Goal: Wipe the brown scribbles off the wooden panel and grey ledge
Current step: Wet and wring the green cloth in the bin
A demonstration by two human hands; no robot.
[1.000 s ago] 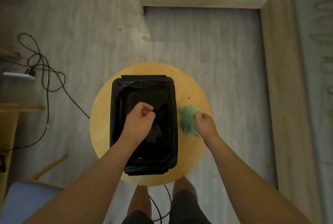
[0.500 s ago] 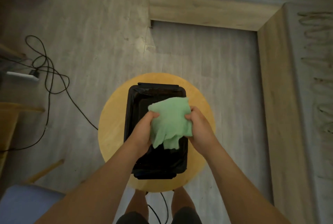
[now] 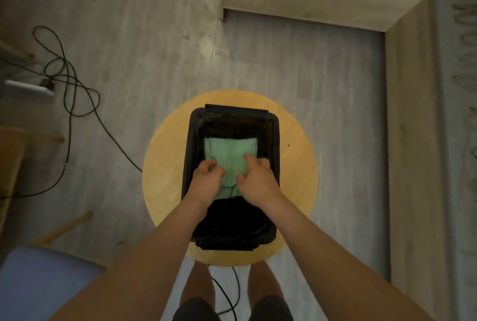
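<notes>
Inside the tub, the cloth is pinched by left hand and right hand, probably to be wetted for wiping.

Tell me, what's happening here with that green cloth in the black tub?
A person stands over a round yellow wooden stool that bears a black rectangular plastic tub. The left hand and right hand both grip a green cloth low inside the tub, perhaps wetting it; any water is too dark to see. On the grey ledge at the right, brown scribbles show, not yet wiped.
</notes>
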